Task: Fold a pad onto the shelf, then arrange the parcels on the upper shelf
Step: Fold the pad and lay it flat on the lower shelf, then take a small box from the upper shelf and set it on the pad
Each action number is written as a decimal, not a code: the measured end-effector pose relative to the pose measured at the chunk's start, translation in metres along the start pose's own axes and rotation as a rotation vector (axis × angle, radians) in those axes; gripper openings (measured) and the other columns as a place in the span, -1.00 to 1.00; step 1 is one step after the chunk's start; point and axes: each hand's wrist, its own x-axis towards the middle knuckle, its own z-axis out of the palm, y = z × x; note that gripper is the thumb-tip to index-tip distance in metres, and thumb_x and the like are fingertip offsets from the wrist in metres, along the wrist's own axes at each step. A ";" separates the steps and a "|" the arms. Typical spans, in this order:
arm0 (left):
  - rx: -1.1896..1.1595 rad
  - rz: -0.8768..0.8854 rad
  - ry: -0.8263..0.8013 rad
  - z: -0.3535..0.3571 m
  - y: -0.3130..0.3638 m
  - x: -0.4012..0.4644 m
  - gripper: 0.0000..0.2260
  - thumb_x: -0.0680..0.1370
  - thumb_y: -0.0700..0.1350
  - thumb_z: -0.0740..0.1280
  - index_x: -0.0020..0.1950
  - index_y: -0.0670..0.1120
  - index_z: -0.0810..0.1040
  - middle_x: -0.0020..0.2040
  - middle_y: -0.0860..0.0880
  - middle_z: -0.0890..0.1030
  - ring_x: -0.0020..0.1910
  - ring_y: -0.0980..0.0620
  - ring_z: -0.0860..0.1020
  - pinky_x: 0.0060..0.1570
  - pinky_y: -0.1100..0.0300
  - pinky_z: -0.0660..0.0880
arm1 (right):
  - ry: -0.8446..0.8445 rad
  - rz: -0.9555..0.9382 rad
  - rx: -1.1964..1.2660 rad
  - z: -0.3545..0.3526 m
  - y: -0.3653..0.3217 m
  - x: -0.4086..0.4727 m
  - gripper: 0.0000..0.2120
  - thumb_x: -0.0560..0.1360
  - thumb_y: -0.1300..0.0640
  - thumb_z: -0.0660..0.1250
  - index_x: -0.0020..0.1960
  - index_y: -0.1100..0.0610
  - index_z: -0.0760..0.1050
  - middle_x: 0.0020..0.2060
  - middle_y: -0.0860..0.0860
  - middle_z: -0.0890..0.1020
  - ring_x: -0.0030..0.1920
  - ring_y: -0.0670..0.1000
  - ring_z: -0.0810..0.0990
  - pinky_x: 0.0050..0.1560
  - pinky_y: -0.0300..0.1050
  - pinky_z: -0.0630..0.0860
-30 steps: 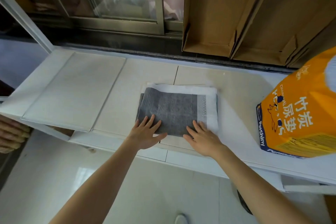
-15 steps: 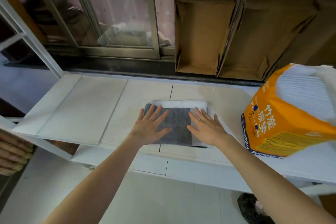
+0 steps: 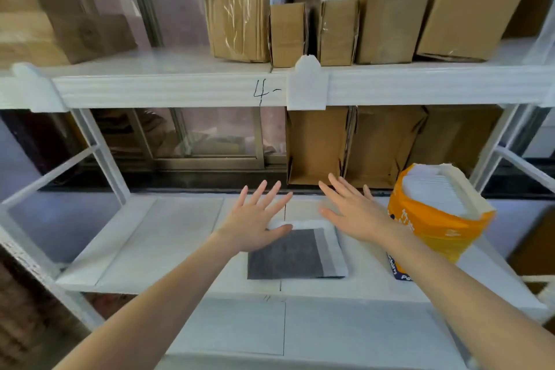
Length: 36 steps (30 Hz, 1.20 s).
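A folded grey and white pad [image 3: 295, 254] lies flat on the lower white shelf [image 3: 168, 237]. My left hand [image 3: 258, 219] hovers over the pad's far left corner, fingers spread, holding nothing. My right hand [image 3: 353, 213] is raised just right of the pad's far edge, also spread and empty. On the upper shelf [image 3: 168, 88] stand several brown cardboard parcels [image 3: 339, 27] in a row, upright and pressed side by side, from the middle to the right end.
An open orange bag of pads [image 3: 435, 219] stands on the lower shelf right of my right hand. Flattened cardboard boxes [image 3: 318, 147] lean at the back. A brown box [image 3: 90, 36] sits at the upper shelf's left. A window is behind.
Both hands have lifted off the pad and moved up and away from me. The view has tilted up, so the upper shelf and its parcels now show.
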 end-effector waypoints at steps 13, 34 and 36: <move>0.036 0.113 0.398 -0.132 -0.009 -0.059 -0.39 0.56 0.31 -0.05 0.53 0.19 -0.21 0.56 0.04 -0.25 0.53 0.01 -0.26 0.50 -0.13 -0.18 | 0.530 -0.080 -0.060 -0.112 -0.072 -0.080 -0.40 0.56 -0.15 0.07 0.51 -0.10 -0.09 0.54 -0.08 -0.09 0.53 -0.07 -0.13 0.49 0.05 -0.10; -0.035 0.152 0.711 -0.255 0.049 0.104 -0.25 0.53 0.21 0.21 0.56 0.06 -0.15 0.58 0.00 -0.18 0.55 0.02 -0.16 0.47 0.00 -0.20 | 0.791 0.003 -0.069 -0.237 0.019 -0.025 -0.31 0.51 -0.14 0.20 0.52 -0.08 -0.07 0.54 -0.05 -0.09 0.53 -0.01 -0.07 0.48 0.01 0.06; -0.007 0.153 0.721 -0.261 0.059 0.123 -0.23 0.52 0.22 0.22 0.56 0.02 -0.13 0.59 -0.02 -0.15 0.56 0.01 -0.14 0.47 0.01 -0.21 | 0.791 -0.015 -0.061 -0.237 0.031 -0.021 -0.30 0.51 -0.15 0.21 0.52 -0.09 -0.07 0.54 -0.07 -0.08 0.53 -0.02 -0.06 0.47 -0.02 0.07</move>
